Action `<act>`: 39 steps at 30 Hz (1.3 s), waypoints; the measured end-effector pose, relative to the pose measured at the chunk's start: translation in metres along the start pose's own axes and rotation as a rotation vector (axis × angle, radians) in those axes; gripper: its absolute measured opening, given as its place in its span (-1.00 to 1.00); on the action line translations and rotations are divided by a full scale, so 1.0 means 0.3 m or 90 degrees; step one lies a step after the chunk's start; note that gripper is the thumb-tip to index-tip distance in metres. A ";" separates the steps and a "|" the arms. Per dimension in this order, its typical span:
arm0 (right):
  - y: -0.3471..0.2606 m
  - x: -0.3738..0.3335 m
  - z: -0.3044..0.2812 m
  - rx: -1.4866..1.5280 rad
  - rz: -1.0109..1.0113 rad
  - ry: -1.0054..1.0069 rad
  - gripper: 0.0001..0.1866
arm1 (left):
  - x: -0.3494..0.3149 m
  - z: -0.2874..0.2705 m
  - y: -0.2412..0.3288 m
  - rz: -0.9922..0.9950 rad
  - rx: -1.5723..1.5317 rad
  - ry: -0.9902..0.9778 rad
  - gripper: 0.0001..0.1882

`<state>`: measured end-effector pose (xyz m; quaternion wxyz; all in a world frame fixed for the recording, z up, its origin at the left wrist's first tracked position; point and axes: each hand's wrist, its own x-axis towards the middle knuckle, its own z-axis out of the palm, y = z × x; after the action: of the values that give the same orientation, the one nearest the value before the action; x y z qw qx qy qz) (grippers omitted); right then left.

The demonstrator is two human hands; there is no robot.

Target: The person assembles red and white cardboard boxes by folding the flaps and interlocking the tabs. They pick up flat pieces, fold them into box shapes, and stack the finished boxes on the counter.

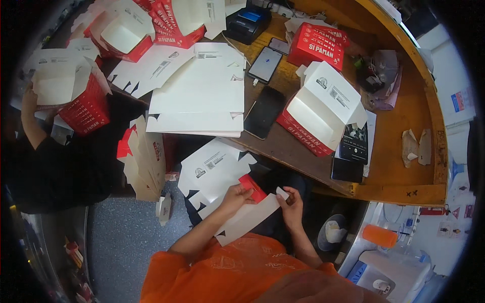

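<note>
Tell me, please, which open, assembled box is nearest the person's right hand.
The box with phones on both sides; the other open boxes are farther from the right hand, at upper left.

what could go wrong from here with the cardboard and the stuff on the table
The cardboard blank, pinched by the left hand and right hand over the lap, might bend off its creases. The stack of flat blanks seems to overhang the front of the table, so a bump could spill sheets. The black phone beside it, near that edge, might get knocked off.
</note>
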<state>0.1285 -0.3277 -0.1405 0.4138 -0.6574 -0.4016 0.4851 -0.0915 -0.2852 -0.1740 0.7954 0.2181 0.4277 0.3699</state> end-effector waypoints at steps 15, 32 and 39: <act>0.073 0.224 0.049 0.036 0.124 -0.137 -0.47 | -0.097 0.005 0.214 0.132 0.466 -0.464 -0.56; -0.170 0.145 0.117 -0.219 -0.348 -0.188 -0.87 | 0.083 -0.152 0.282 -0.098 0.326 0.122 -0.67; -0.078 0.155 0.183 -0.368 -0.347 -0.173 -0.82 | 0.153 -0.111 0.031 0.264 0.579 0.116 -0.61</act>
<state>0.0818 -0.2683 -0.1432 0.2690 -0.5461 -0.7313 0.3076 -0.1068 -0.2426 -0.2095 0.4892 0.5892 0.5609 0.3143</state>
